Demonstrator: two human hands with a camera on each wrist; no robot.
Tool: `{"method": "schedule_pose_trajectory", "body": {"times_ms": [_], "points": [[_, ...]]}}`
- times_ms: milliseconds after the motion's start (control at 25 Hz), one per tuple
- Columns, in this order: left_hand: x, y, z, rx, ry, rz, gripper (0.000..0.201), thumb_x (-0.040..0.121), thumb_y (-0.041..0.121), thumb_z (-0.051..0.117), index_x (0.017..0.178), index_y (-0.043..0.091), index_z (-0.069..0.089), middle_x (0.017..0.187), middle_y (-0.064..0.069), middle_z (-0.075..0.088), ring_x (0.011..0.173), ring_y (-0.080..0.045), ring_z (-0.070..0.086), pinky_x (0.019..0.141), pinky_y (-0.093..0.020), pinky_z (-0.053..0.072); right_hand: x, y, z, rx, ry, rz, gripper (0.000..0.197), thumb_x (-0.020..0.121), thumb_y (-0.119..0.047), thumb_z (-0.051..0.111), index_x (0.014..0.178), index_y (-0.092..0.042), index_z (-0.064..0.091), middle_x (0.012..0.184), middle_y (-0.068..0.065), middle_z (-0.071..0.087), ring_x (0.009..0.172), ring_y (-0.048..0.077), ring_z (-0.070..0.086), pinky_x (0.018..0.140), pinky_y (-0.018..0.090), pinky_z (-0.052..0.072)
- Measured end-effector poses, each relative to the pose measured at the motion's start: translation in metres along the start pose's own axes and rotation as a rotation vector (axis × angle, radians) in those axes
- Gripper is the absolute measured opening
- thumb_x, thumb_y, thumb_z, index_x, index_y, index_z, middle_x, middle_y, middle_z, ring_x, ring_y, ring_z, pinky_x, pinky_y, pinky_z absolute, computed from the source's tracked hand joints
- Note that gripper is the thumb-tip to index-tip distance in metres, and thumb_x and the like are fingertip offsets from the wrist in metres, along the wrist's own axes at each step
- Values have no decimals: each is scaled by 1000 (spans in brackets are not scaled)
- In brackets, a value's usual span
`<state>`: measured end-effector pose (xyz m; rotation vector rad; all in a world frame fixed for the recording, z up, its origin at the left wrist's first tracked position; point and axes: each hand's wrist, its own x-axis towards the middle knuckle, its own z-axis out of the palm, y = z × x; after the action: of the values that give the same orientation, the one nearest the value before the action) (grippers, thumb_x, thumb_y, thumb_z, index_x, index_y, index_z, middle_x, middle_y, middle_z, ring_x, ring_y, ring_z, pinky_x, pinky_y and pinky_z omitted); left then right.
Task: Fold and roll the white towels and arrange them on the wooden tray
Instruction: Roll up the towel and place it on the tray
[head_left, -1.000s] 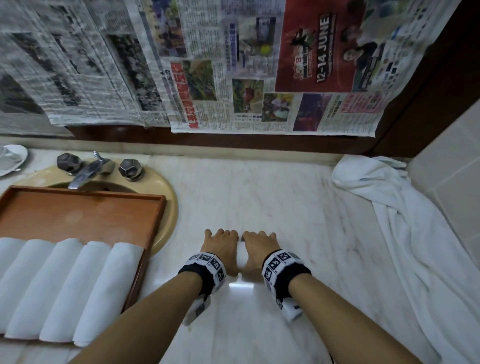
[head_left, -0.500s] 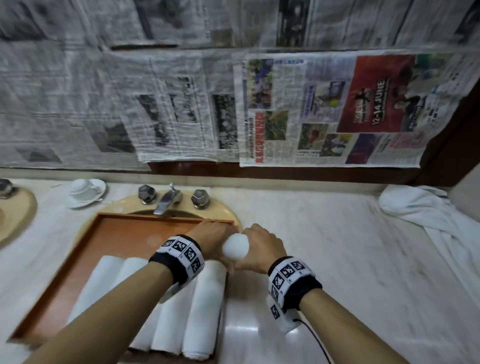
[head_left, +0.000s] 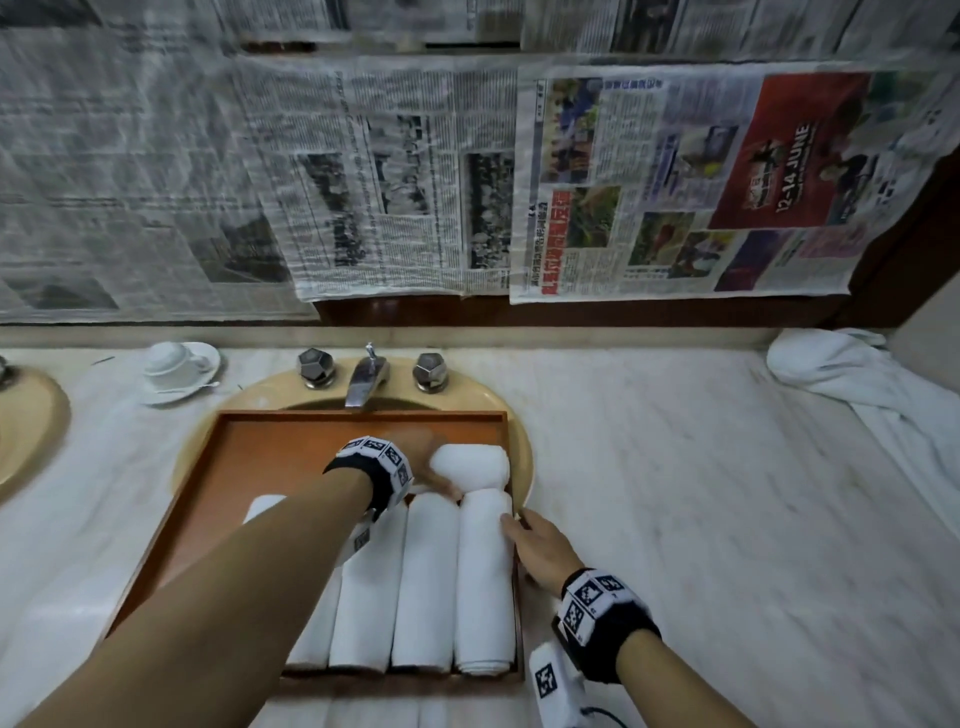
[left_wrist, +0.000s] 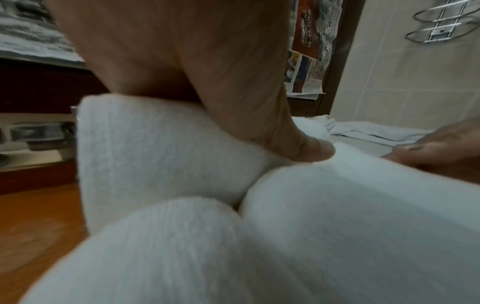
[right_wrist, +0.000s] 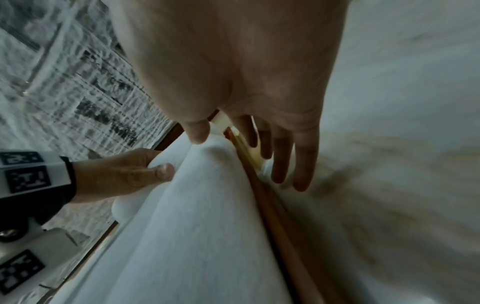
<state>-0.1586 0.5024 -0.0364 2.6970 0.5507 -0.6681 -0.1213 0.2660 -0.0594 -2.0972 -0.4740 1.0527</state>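
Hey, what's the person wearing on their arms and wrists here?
Both forearms are bare, no sleeves. Each wrist carries a black band: the left wrist band and the right wrist band, each topped with white blocks printed with black square tag markers. A thin dark cable trails from the right unit.

Red advertisement panel (head_left: 789, 150) on the newspaper sheet (head_left: 675, 182) hung behind the basin: white lettering reads "12-14 JUNE". Remaining newsprint columns and headlines are too blurred to read.
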Motion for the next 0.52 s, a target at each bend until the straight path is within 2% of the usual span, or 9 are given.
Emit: {"method": "schedule_pose_trajectory", "body": {"times_ms": [40, 120, 240, 360, 440, 520], "points": [[5, -1, 4, -12, -2, 5, 73, 45, 82, 68, 96, 30, 60, 88, 10, 61, 85, -19, 59, 75, -34, 50, 2, 5, 3, 35, -16, -2, 48, 100, -42, 42, 141, -17, 45, 141, 4, 52, 126, 21, 49, 105, 30, 36], [11, -3, 8, -14, -19, 24, 70, 51, 80, 69, 98, 29, 60, 89, 9, 62, 85, -19, 59, 73, -34, 48, 6, 10, 7, 71, -23, -17, 47, 99, -43, 45, 142, -24, 45, 138, 1, 54, 123, 19, 51, 106, 33, 39], [17, -2, 13, 21, -42, 19, 74, 63, 77, 68, 115, 24, 60, 109, 1, 64, 97, -21, 58, 84, -36, 46, 12, 12, 10, 28, -1, -27, 45, 99, -42, 45, 141, -24, 47, 135, 3, 57, 121, 21, 54, 104, 32, 41], [14, 3, 19, 122, -7, 22, 79, 75, 77, 55, 134, 24, 48, 132, -3, 46, 122, -25, 45, 105, -47, 30, 17, 14, 10, 20, 9, -19, 46, 98, -43, 46, 138, -22, 51, 132, 5, 59, 120, 23, 55, 105, 36, 41], [12, 5, 23, 104, 30, 41, 77, 82, 76, 44, 140, 26, 41, 134, -3, 38, 127, -25, 38, 108, -52, 24, 19, 17, 10, 36, 8, -19, 44, 98, -43, 47, 136, -22, 53, 130, 4, 61, 118, 23, 56, 104, 38, 42], [9, 9, 26, 91, 55, 52, 71, 88, 74, 30, 137, 25, 42, 131, -4, 38, 128, -25, 36, 106, -53, 25, 20, 16, 12, 52, 14, -22, 44, 98, -43, 47, 136, -23, 54, 129, 4, 62, 116, 22, 57, 103, 39, 43]]}}
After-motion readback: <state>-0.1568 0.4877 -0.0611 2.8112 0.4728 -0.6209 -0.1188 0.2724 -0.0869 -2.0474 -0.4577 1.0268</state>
